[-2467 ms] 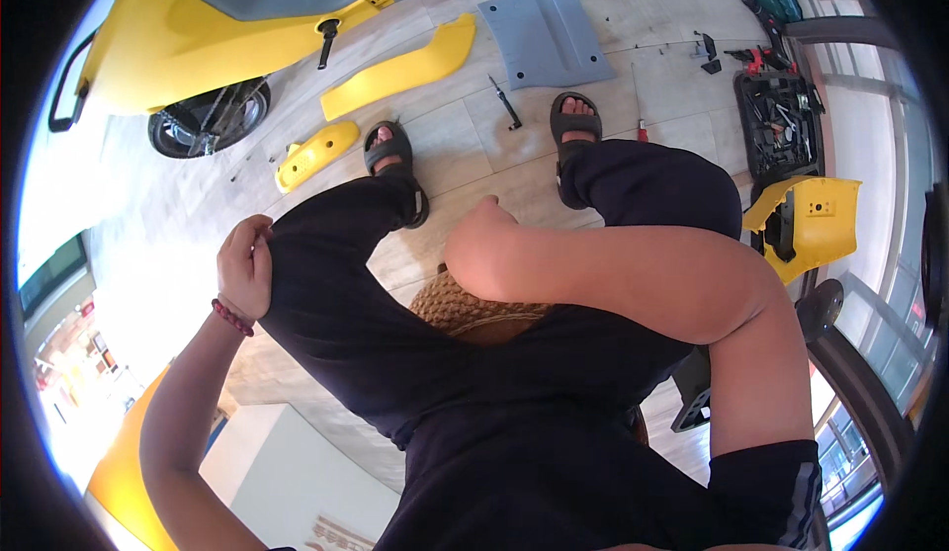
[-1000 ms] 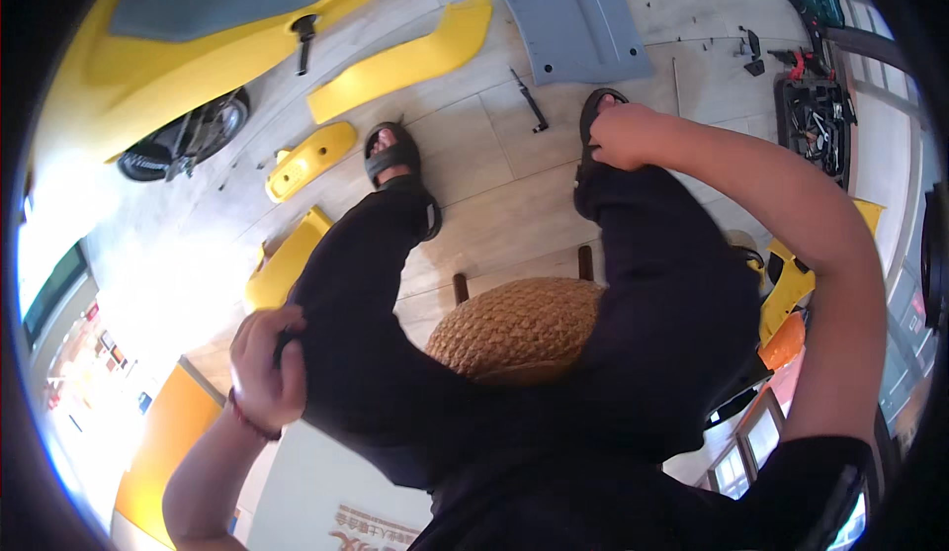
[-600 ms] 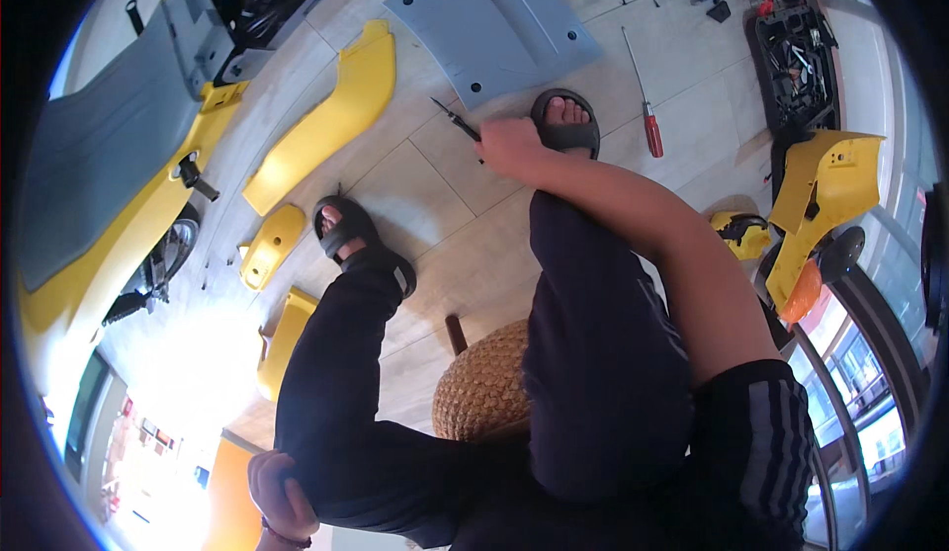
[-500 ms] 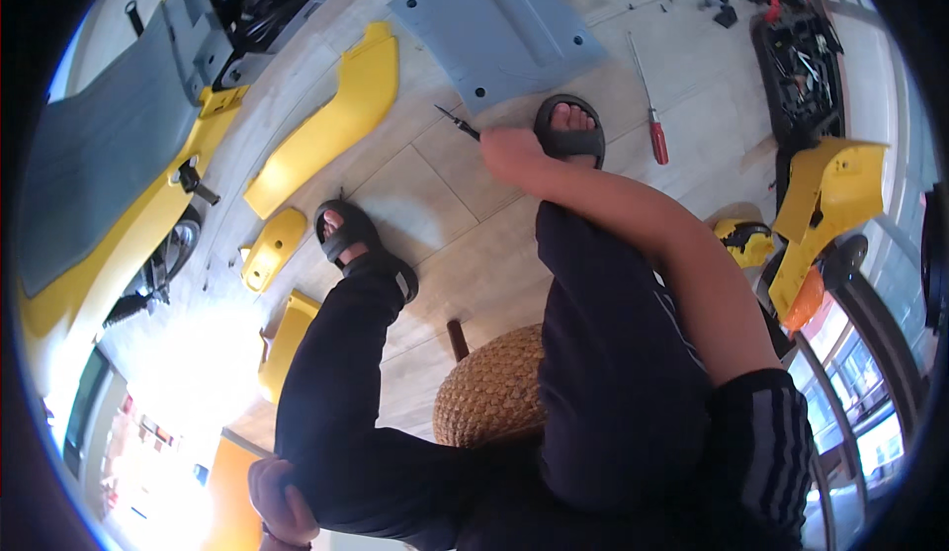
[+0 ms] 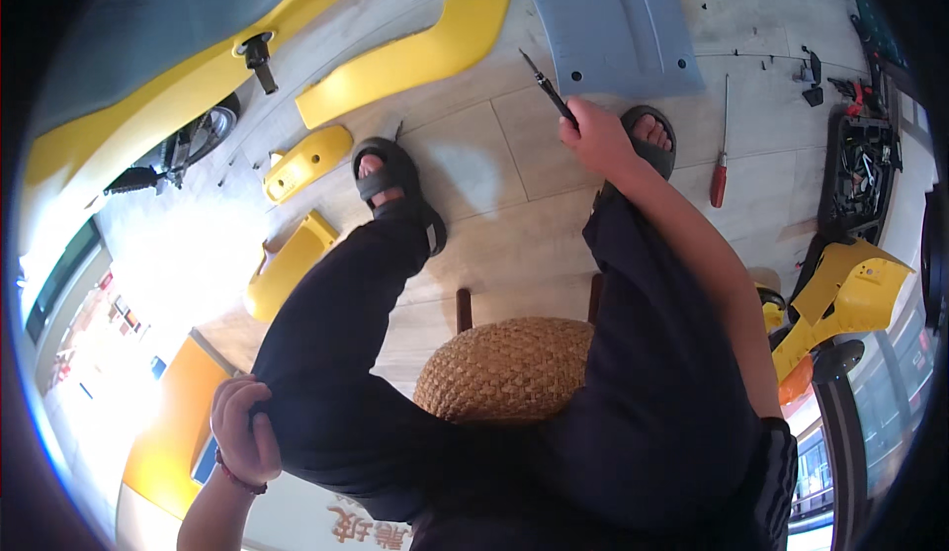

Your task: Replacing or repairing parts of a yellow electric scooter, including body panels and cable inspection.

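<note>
My right hand (image 5: 599, 136) is closed round the black handle of a slim tool with a pointed metal tip (image 5: 546, 86); its exact kind is unclear. The tip points up and left, toward the gap between a curved yellow panel (image 5: 410, 57) and a grey-blue panel (image 5: 618, 32) on the floor. Behind this hand is my right sandalled foot (image 5: 650, 136). On my left knee, my left hand (image 5: 242, 427) curls its fingers over the dark trouser leg (image 5: 331, 393). A beaded band circles that wrist.
At left stands a yellow and grey vehicle body (image 5: 198, 67). Smaller yellow covers (image 5: 306, 161) lie beside my left foot. A red-handled screwdriver (image 5: 720, 180) lies right of my right foot, near an open toolbox (image 5: 858, 175). A woven stool (image 5: 504, 368) is between my legs.
The view has turned, so the floor and parts sit farther right. My right hand, still holding the tool, shows more clearly beside the foot. More of my left hand and forearm is visible.
</note>
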### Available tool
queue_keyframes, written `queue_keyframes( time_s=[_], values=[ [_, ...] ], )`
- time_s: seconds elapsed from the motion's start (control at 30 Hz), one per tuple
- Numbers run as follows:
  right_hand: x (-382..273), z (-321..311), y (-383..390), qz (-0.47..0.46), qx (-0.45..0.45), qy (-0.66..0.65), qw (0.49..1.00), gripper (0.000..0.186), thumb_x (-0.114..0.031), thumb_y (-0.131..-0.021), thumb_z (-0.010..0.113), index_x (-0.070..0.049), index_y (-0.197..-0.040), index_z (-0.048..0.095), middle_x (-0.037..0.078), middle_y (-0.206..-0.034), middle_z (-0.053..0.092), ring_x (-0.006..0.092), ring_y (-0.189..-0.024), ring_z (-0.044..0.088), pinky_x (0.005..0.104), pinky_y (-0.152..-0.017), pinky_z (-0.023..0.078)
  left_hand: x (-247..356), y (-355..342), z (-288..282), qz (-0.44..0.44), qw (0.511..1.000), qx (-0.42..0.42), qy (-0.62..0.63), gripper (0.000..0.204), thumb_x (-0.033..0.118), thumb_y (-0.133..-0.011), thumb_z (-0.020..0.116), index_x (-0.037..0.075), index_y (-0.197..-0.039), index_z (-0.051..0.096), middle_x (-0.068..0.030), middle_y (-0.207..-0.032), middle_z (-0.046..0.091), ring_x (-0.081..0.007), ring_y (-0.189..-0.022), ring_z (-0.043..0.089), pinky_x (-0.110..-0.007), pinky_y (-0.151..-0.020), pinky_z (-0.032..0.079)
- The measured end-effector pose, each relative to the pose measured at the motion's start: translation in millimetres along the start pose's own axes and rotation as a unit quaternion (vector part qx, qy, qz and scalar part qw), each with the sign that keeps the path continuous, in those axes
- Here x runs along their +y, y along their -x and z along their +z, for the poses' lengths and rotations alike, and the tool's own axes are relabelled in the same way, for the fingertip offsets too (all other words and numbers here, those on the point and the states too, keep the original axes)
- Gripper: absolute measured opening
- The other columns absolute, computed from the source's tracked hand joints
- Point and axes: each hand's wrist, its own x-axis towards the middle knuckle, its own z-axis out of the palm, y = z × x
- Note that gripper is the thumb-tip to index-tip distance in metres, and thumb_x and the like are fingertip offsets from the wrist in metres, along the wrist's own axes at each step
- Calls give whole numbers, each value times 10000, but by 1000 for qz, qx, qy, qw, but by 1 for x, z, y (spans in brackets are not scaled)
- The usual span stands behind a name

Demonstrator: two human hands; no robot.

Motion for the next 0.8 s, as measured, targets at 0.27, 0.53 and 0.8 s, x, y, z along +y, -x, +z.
queue_keyframes(
  time_s=[0.27, 0.53, 0.8],
  values=[
    [-43, -93, -10, 53, 186, -306, 932, 198, -139, -898, 536, -17, -1054, 534, 81, -694, 579, 195, -572, 561, 310, -544, 449, 33, -95, 4, 73, 994, -17, -80, 165, -76, -750, 559, -11, -900, 579, -162, -840, 608, -327, -717, 602, -364, -677, 478],
    [-72, -150, -21, 74, 277, -414, 864, 198, -205, -899, 560, -22, -961, 606, 29, -594, 540, 98, -513, 502, 255, -493, 408, 134, -344, 98, 44, 932, -25, 359, 311, 193, -936, 492, -46, -1130, 538, -84, -903, 617, -139, -763, 593, -253, -702, 475],
    [-83, -147, -39, 30, 283, -357, 890, 226, -231, -879, 553, -10, -878, 600, 171, -657, 576, 332, -589, 570, 385, -540, 426, 173, -413, 119, 23, 727, 0, 686, 272, 142, -956, 400, -49, -1113, 514, -107, -935, 581, -168, -801, 586, -290, -704, 506]
  ],
)
